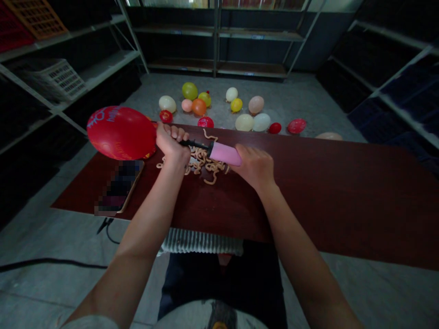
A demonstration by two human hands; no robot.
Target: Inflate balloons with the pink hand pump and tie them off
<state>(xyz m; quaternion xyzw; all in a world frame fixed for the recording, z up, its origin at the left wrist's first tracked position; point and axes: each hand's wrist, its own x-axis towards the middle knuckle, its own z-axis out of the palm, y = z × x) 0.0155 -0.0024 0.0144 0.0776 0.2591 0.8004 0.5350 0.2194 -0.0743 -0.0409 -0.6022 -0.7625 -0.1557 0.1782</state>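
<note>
A pink hand pump (224,153) with a black shaft lies across between my two hands, above the table. My right hand (255,165) is wrapped round the pink barrel's right end. My left hand (173,142) is closed at the pump's nozzle end, where the neck of a large inflated red balloon (121,132) meets it; the nozzle itself is hidden by my fingers. Blue and yellowish print shows on the balloon. Under the pump, a pile of tan uninflated long balloons (210,177) is spread on the tabletop.
A phone (125,185) lies at the left end of the dark red table (336,196). Beyond it, several inflated balloons, among them a green one (190,91) and an orange one (199,107), rest on the floor. Metal shelves (252,68) line the room. A black cable (51,261) runs at lower left.
</note>
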